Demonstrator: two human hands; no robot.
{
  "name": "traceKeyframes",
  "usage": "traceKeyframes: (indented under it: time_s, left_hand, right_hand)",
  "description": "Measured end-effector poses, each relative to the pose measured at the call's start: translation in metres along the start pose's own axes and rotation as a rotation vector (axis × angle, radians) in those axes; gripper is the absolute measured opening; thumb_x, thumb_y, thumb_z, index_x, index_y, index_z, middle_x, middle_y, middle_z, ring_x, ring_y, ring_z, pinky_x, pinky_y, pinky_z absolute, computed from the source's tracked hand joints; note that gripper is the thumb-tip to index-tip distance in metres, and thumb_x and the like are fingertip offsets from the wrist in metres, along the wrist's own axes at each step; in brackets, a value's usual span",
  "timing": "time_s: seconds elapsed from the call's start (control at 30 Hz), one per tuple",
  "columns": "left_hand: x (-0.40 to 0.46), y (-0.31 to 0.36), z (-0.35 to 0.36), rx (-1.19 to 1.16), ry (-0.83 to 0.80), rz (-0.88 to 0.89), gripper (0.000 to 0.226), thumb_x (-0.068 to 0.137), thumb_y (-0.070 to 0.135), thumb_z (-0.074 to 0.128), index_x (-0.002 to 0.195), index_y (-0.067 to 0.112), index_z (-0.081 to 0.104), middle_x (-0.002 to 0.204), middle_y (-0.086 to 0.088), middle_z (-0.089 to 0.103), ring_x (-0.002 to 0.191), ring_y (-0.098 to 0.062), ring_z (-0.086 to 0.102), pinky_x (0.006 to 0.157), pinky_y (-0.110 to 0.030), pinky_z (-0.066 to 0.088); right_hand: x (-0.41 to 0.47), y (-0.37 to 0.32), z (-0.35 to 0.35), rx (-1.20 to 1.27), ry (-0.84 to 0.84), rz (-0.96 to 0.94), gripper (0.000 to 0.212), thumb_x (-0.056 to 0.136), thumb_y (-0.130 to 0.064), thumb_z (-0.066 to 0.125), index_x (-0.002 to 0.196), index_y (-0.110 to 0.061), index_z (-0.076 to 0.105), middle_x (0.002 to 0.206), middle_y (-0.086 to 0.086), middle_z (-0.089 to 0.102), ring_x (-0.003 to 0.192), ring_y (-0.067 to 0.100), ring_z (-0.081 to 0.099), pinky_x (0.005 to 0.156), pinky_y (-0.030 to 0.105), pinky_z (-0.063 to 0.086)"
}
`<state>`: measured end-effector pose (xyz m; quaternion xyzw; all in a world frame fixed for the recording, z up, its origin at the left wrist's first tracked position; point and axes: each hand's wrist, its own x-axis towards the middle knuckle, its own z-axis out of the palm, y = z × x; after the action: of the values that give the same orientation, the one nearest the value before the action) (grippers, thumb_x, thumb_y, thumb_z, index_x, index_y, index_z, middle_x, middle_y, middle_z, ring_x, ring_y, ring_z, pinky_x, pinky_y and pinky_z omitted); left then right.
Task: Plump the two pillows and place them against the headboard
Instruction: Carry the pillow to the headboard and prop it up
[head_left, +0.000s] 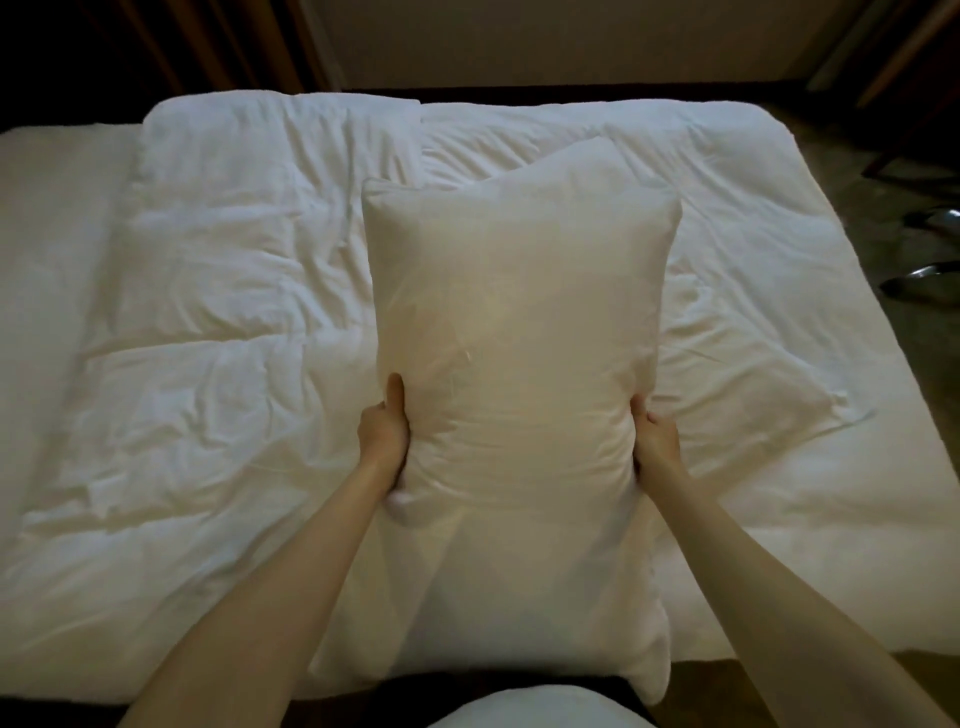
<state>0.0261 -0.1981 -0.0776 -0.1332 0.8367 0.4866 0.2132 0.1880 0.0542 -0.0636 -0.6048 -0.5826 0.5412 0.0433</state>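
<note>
Over the rumpled white duvet covering the bed, the pillow is held lengthwise, looking light and soft enough to dent, so the long sides suit gripping, where the left hand and right hand squeeze its waist inward.

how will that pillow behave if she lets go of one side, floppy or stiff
Probably floppy: the pillow pinches in where the left hand and right hand squeeze it. Likely light for its size, since it is held up by its sides alone. It would sag onto the duvet rather than roll.
</note>
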Motion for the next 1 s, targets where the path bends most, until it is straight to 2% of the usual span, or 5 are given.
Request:
traceKeyframes:
  time_s: [0.2, 0.33, 0.5, 0.73, 1.0]
  left_hand:
    - [-0.032, -0.024, -0.071, -0.186, 0.033, 0.020, 0.053, 0.088, 0.063, 0.040, 0.064, 0.019, 0.059, 0.073, -0.001, 0.064, 0.072, -0.020, 0.062, 0.066, -0.035, 0.047]
    - [-0.034, -0.043, -0.145, -0.306, 0.077, 0.026, 0.055, 0.087, 0.061, 0.044, 0.056, 0.015, 0.048, 0.057, 0.002, 0.053, 0.054, -0.016, 0.051, 0.051, -0.030, 0.038]
    - [-0.026, -0.069, -0.255, -0.365, 0.131, 0.021, 0.056, 0.086, 0.061, 0.046, 0.055, 0.014, 0.043, 0.054, 0.002, 0.047, 0.054, -0.017, 0.046, 0.053, -0.032, 0.037]
    - [-0.015, -0.111, -0.399, -0.471, 0.248, 0.047, 0.054, 0.091, 0.055, 0.042, 0.063, 0.010, 0.048, 0.064, -0.004, 0.053, 0.061, -0.019, 0.051, 0.059, -0.031, 0.042]
    - [0.014, -0.114, -0.478, -0.519, 0.373, 0.121, 0.055, 0.094, 0.054, 0.039, 0.062, 0.010, 0.050, 0.067, -0.005, 0.058, 0.061, -0.017, 0.053, 0.057, -0.030, 0.043]
  right_hand:
    - [-0.077, -0.002, 0.021, 0.097, -0.021, -0.067, 0.063, 0.090, -0.055, 0.047, 0.086, 0.006, 0.065, 0.079, 0.011, 0.066, 0.076, 0.022, 0.063, 0.058, 0.032, 0.046]
    - [-0.139, -0.008, 0.070, 0.133, -0.026, -0.177, 0.072, 0.092, -0.053, 0.046, 0.105, 0.017, 0.059, 0.108, 0.028, 0.066, 0.083, 0.023, 0.064, 0.057, 0.028, 0.044]
    - [-0.221, -0.007, 0.147, 0.146, -0.022, -0.252, 0.062, 0.092, -0.051, 0.047, 0.093, 0.008, 0.065, 0.099, 0.023, 0.069, 0.091, 0.031, 0.063, 0.074, 0.043, 0.049]
    - [-0.320, -0.024, 0.257, 0.186, -0.050, -0.327, 0.052, 0.093, -0.049, 0.043, 0.061, -0.009, 0.042, 0.061, 0.006, 0.046, 0.063, 0.021, 0.044, 0.056, 0.030, 0.036]
    - [-0.362, -0.063, 0.335, 0.216, -0.142, -0.398, 0.054, 0.092, -0.055, 0.042, 0.062, -0.011, 0.047, 0.063, 0.003, 0.052, 0.061, 0.018, 0.050, 0.060, 0.031, 0.043]
